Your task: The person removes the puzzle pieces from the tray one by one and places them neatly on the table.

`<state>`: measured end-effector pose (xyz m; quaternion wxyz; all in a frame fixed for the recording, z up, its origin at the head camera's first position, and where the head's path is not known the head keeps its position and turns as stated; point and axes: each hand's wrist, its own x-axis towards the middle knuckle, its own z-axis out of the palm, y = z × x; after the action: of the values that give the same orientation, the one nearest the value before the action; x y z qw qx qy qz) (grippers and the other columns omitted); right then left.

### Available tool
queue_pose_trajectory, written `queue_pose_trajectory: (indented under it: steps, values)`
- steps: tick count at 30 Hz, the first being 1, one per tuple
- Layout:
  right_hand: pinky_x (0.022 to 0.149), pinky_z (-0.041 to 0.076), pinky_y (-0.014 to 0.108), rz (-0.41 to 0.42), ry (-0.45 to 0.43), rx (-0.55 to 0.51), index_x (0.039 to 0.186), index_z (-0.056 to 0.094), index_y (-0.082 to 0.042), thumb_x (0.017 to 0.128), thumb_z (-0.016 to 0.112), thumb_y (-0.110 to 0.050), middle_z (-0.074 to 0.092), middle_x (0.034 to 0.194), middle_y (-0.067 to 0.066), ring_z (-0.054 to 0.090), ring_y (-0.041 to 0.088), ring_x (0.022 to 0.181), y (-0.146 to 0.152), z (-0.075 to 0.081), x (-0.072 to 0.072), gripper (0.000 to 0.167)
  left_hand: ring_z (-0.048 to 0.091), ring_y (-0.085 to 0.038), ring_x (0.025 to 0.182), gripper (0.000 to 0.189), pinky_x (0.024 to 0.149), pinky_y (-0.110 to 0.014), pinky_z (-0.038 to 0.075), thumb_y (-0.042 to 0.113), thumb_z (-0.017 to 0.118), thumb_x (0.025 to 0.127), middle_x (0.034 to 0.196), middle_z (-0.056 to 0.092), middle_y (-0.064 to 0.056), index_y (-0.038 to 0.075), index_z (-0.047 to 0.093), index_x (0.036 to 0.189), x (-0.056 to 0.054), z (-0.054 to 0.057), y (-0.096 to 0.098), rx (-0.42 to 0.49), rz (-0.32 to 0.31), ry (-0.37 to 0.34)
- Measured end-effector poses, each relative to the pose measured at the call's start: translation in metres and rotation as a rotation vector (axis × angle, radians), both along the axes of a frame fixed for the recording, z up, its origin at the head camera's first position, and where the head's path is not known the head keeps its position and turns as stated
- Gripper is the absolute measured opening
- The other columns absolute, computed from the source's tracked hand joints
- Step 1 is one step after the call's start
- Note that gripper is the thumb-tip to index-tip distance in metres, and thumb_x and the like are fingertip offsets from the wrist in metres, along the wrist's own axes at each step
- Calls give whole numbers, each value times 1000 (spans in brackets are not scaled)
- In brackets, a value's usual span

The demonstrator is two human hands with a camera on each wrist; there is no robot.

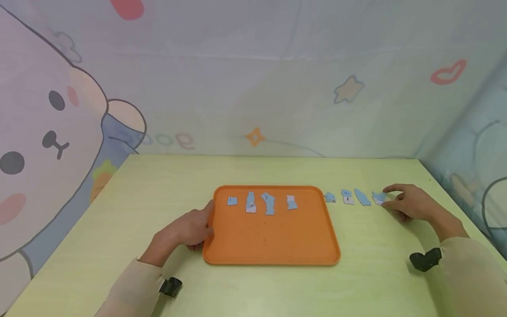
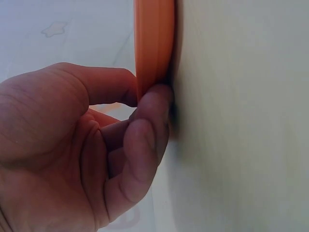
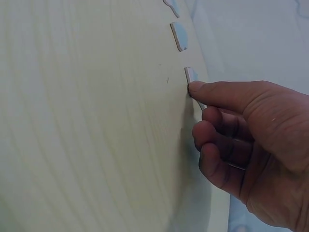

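An orange tray (image 1: pixel 271 242) lies on the table, and my left hand (image 1: pixel 192 226) grips its left rim. In the left wrist view the thumb is on the tray's rim (image 2: pixel 153 43), with curled fingers at its underside. Beyond the tray's right side, my right hand (image 1: pixel 416 204) pinches a light blue and white puzzle piece (image 1: pixel 379 197) between thumb and index finger. This piece (image 3: pixel 191 74) still lies at table level in the right wrist view, partly hidden by the thumb. The other right-hand fingers are curled.
Several similar pieces, including a narrow one (image 1: pixel 270 204), form a row near the tray's far edge. Three more, among them a long blue piece (image 1: pixel 362 197), lie between tray and right hand. A patterned cloth (image 1: pixel 277 88) hangs behind the table (image 1: pixel 277 290).
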<state>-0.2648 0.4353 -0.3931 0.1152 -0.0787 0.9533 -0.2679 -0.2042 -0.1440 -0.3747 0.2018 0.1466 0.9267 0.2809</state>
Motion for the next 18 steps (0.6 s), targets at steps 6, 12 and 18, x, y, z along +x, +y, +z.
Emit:
queue_pose_trajectory:
  steps: [6,12,18]
  values:
    - [55,47,33,-3,40,1,149,44,10,102,68,-28,54,64,1,54,17,56,-4,3,2,65,54,-17,46,53,44,-29,46,-2,49,92,60,59,-7,1,34,143,0,0,0,-3,2,-3]
    - [55,46,33,-8,73,-8,151,45,6,102,69,-30,56,66,1,53,17,55,-20,12,4,66,53,-17,46,55,44,-29,45,-2,49,93,60,58,-7,0,32,145,-1,-1,0,2,0,-4]
    - [54,48,32,7,120,-56,150,48,3,101,70,-29,63,73,8,57,18,56,-41,19,5,63,54,-17,46,55,45,-29,47,-2,49,93,61,59,-8,0,32,145,-1,-1,0,-7,6,-8]
